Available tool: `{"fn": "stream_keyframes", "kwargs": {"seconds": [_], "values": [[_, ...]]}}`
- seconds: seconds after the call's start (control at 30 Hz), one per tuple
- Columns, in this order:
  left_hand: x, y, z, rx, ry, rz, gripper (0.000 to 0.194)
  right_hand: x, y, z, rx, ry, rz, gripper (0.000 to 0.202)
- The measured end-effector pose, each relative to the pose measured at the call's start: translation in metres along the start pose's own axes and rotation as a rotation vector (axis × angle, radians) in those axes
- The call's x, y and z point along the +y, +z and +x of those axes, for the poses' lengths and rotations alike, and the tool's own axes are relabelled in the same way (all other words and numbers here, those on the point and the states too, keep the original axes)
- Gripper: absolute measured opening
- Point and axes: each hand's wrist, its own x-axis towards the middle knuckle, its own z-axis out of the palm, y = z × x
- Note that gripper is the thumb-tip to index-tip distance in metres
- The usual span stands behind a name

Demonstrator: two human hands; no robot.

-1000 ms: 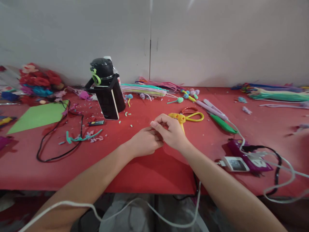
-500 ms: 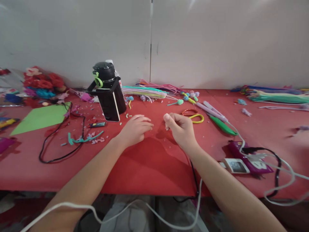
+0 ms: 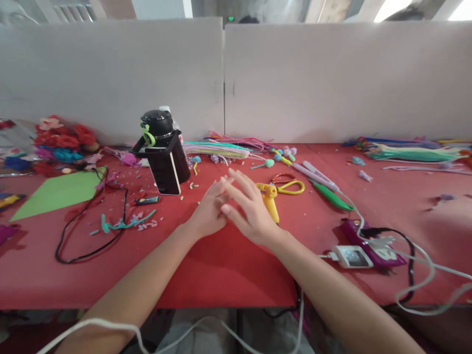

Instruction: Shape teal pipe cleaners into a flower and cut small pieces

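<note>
Over the middle of the red table, my two hands meet at the fingers. My left hand [image 3: 209,210] is open, its fingers stretched forward and its fingertips partly covered by the other hand. My right hand [image 3: 251,212] is open too, fingers spread and laid across the left fingertips. I can make out nothing held in either. Just beyond the right hand lies a yellow glue gun [image 3: 272,204], partly hidden by it. Behind that are scissors [image 3: 294,188] with a yellow and red handle.
A black insulated bottle [image 3: 181,164] stands behind a propped black phone [image 3: 164,172]. Pipe cleaners [image 3: 217,150] lie along the partition. At right are a lilac hair straightener [image 3: 317,175], a green object [image 3: 334,197], and a purple power bank [image 3: 391,254] with cables. Green paper [image 3: 62,191] lies left.
My hands have come together from apart, and the right fingers have uncurled and spread. The glue gun now shows beside the right hand. The view has tilted up over the partition.
</note>
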Motion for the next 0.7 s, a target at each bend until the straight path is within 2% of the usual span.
{"fn": "stream_keyframes", "kwargs": {"seconds": [0.07, 0.13, 0.2, 0.23, 0.3, 0.43, 0.47, 0.5, 0.57, 0.63, 0.7], "values": [[0.007, 0.01, 0.003, 0.062, -0.092, -0.204, 0.04, -0.006, 0.007, -0.002, -0.168, -0.066, -0.073, 0.07], [0.018, 0.016, 0.008, 0.079, -0.193, -0.372, 0.061, -0.01, 0.016, -0.005, -0.27, -0.076, -0.116, 0.079], [0.03, 0.02, 0.014, 0.233, -0.339, -0.738, 0.064, -0.014, 0.022, -0.008, -0.317, -0.092, -0.092, 0.088], [0.034, 0.022, 0.017, 0.303, -0.322, -0.815, 0.065, -0.015, 0.024, -0.009, -0.328, -0.105, -0.055, 0.093], [0.039, 0.028, 0.022, 0.383, -0.236, -0.845, 0.063, -0.014, 0.025, -0.006, -0.334, -0.117, 0.04, 0.1], [0.036, 0.044, 0.028, 0.431, -0.326, -0.941, 0.064, -0.003, 0.025, 0.016, -0.291, 0.008, 0.157, 0.09], [0.034, 0.047, 0.028, 0.478, -0.306, -0.977, 0.063, 0.001, 0.026, 0.024, -0.273, 0.059, 0.172, 0.086], [0.033, 0.047, 0.028, 0.47, -0.298, -1.005, 0.061, 0.003, 0.028, 0.031, -0.256, 0.118, 0.189, 0.083], [0.031, 0.04, 0.027, 0.46, -0.292, -1.007, 0.063, -0.001, 0.035, 0.04, -0.226, 0.249, 0.224, 0.081], [0.03, 0.027, 0.023, 0.472, -0.3, -0.932, 0.069, -0.016, 0.045, 0.042, -0.217, 0.312, 0.245, 0.085], [0.028, 0.015, 0.017, 0.564, -0.255, -0.873, 0.065, -0.036, 0.055, 0.042, -0.258, 0.2, 0.239, 0.092]]}}
